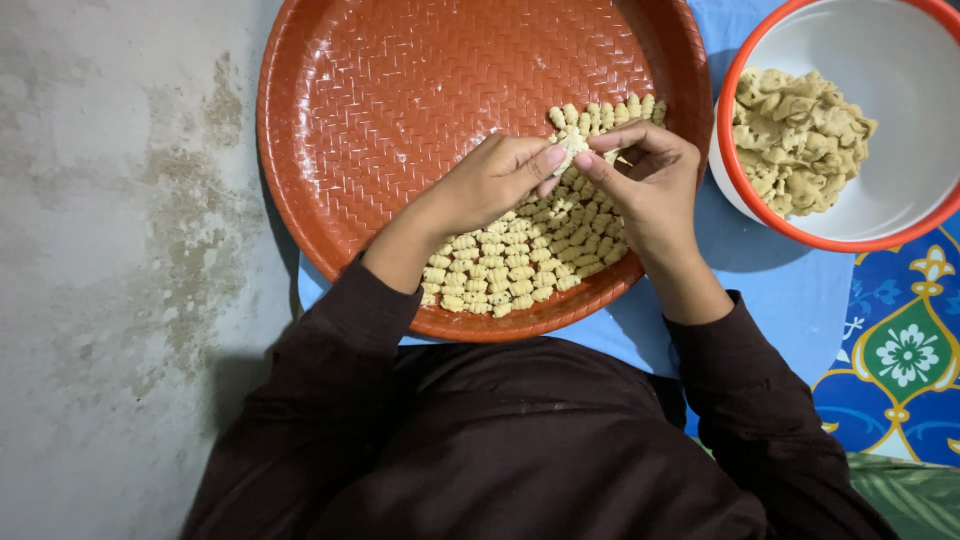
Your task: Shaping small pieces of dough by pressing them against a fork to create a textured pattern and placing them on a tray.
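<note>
Both hands are over the round red-brown woven-pattern plastic tray (400, 90), meeting above its right half. The left hand (490, 185) comes in from the lower left, thumb and forefinger pinched narrow on a small pale piece of ridged dough (572, 148). The right hand (650, 185) meets it from the other side, its fingers (600, 165) closed on the same piece, so the dough sits squeezed between the two sets of fingertips, just above the tray's surface.

Beneath the hands lies a packed batch of small beige ridged dough pieces (500, 275), set in neat rows touching one another, running from the lower left rim area up to the right side of the tray. The upper left of the tray is bare.

Just beside the tray, to the upper right, stands a white round bowl with an orange-red rim (890, 190), holding a lump of raw beige dough (795, 140). Both rest on a light blue mat (780, 290) with a patterned blue and green cloth (905, 355) at its right edge. Dark brown sleeves (330, 340) cover both forearms. Grey concrete floor (110, 250) lies to the left.
</note>
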